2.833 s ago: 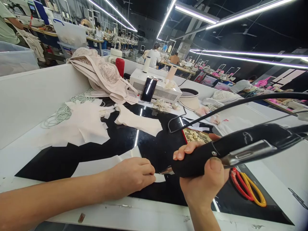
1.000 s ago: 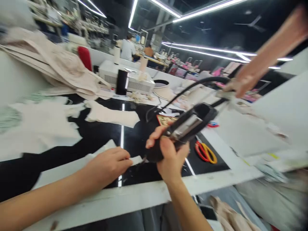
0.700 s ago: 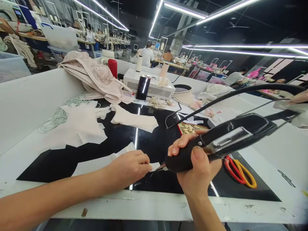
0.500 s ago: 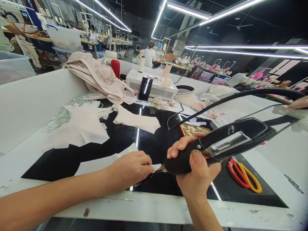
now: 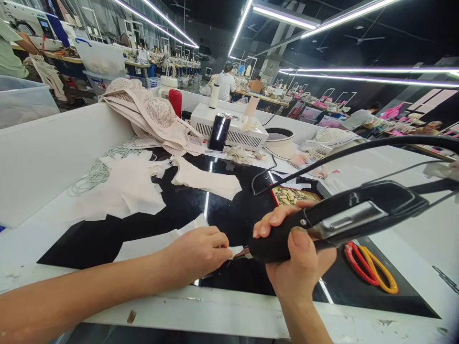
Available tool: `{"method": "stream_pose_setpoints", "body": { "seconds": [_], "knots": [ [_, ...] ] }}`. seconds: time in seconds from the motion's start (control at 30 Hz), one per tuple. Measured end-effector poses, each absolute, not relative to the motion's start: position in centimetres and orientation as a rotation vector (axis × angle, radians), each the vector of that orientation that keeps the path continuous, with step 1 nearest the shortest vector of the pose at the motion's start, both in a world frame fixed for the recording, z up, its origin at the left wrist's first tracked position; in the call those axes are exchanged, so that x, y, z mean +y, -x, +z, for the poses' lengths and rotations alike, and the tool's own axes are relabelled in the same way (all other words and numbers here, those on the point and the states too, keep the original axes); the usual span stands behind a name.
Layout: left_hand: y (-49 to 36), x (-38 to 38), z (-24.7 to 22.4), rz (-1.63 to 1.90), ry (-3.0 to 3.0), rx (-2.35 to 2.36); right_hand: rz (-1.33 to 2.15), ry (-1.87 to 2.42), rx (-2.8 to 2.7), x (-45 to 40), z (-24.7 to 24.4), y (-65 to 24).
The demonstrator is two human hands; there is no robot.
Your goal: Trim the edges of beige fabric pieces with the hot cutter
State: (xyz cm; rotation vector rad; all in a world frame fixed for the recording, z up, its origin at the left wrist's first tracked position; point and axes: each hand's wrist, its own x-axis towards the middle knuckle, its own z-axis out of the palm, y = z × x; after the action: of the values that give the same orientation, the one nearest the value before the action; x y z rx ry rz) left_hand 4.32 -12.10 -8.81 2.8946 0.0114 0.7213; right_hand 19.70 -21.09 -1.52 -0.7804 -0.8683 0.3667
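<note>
My left hand [image 5: 206, 248] is closed in a pinch on the right end of a pale fabric piece [image 5: 143, 244], which lies near the front edge of the black mat. My right hand [image 5: 299, 258] wraps round a black corded hand tool [image 5: 344, 215] with a metal plate on its side; its exact kind is not clear. The tool's narrow metal tip [image 5: 244, 253] points left and meets the fabric end just beside my left fingertips. What lies between those fingertips is mostly hidden.
Red-and-yellow-handled scissors [image 5: 371, 267] lie right of my right hand. Behind it stands a tray of small beige pieces [image 5: 292, 196]. Cut fabric pieces [image 5: 206, 179] lie farther back, before a white vented box [image 5: 233, 125] and a phone [image 5: 219, 133]. A thick cable arches overhead right.
The whole view has shifted slightly, so everything sits a little farther right in the picture. Both hands keep their grips, and the tool's tip stays at the fabric end.
</note>
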Motion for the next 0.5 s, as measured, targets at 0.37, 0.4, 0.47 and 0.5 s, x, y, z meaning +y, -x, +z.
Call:
{"method": "stream_pose_setpoints", "body": {
  "seconds": [0.37,0.4,0.47,0.5],
  "knots": [
    [-4.3,-12.0,-9.2,0.765,-2.786,0.021,0.411,0.811,-0.914,-20.8,-1.8,-21.5],
    [-4.3,-11.9,-9.4,0.769,-2.781,0.02,0.411,0.811,-0.926,-20.8,-1.5,-22.2],
    [-4.4,-11.6,-9.6,0.807,-2.782,0.008,0.423,0.82,-0.938,-20.7,-0.9,-23.8],
    [-4.5,-11.5,-9.7,0.824,-2.791,-0.006,0.432,0.834,-0.927,-20.6,-0.5,-24.8]
  ]
}}
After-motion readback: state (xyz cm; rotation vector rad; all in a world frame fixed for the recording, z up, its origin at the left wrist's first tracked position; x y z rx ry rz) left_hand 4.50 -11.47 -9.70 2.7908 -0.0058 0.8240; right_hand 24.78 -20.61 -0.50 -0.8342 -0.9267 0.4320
